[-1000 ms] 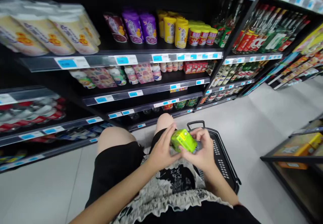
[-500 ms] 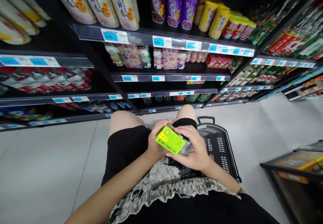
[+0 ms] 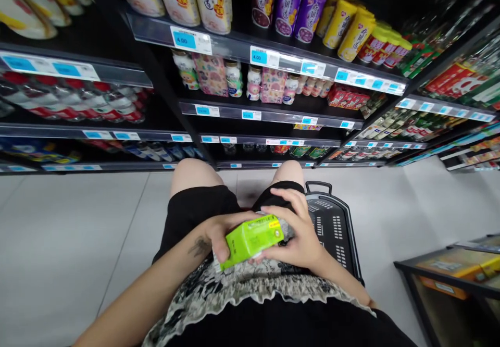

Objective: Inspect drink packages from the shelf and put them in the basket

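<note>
A bright green carton (image 3: 252, 240) with small dark print and a yellow patch lies tilted between my hands, above my lap. My left hand (image 3: 219, 238) is closed round its left end, with the thumb pressed on the near face. At the opposite end, my right hand (image 3: 300, 232) grips the carton, thumb below and fingers above. Some fingertips of both hands are hidden behind it. A greyish, shiny patch shows between the carton and my right palm; I cannot make out what it is.
Beside my right knee, a black basket (image 3: 350, 221) with a handle is on the tiled floor (image 3: 117, 222). Ahead stand dark shelves (image 3: 230, 52) with purple cans (image 3: 288, 8), yellow cans (image 3: 356, 34) and bottles (image 3: 70, 97). A low dark-framed stand (image 3: 414, 279) is at right.
The carton has been turned in my hands, showing a longer green side. My left hand has moved left and toward me to its end. The view has shifted slightly.
</note>
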Available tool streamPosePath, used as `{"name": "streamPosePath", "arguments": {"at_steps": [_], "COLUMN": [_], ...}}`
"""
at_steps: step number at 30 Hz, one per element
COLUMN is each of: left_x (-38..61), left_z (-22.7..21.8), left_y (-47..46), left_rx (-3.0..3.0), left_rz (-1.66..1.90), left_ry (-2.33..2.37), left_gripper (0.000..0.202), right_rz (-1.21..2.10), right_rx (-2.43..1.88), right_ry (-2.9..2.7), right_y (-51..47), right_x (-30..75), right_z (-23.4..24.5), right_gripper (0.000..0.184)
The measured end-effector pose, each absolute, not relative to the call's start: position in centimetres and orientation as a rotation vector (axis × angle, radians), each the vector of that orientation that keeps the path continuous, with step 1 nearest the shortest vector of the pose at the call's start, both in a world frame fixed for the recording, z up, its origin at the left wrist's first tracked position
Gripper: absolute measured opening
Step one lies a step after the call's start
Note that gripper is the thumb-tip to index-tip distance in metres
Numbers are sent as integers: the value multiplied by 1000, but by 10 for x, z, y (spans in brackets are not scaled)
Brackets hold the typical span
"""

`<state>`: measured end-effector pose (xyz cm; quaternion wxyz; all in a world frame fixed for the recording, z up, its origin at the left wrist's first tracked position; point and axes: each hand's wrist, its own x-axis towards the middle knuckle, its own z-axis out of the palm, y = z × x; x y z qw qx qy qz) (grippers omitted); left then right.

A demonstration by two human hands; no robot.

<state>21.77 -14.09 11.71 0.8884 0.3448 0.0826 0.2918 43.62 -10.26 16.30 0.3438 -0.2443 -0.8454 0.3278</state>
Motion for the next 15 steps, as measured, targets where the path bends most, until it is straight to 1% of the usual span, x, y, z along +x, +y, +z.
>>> {"name": "streamPosePath", "arguments": {"at_steps": [3, 7, 12, 15], "left_x": [217, 216, 220, 223], "left_z": [114, 114, 110, 110], "left_y": [-136, -131, -133, -136], "left_rx": [765, 790, 758, 735], "left_rz": [553, 535, 552, 569], "left_ry": [164, 160, 123, 129], "left_gripper": [80, 76, 79, 80], "right_rz": [915, 934, 897, 841], "right_rx": [-570, -597, -611, -632], "right_ry": [-2159, -2106, -2101, -2079], "right_y": [-103, -104, -106, -107], "right_x": [436, 436, 438, 438], "right_z": [163, 162, 160, 160], "right_gripper": [64, 61, 61, 57]}}
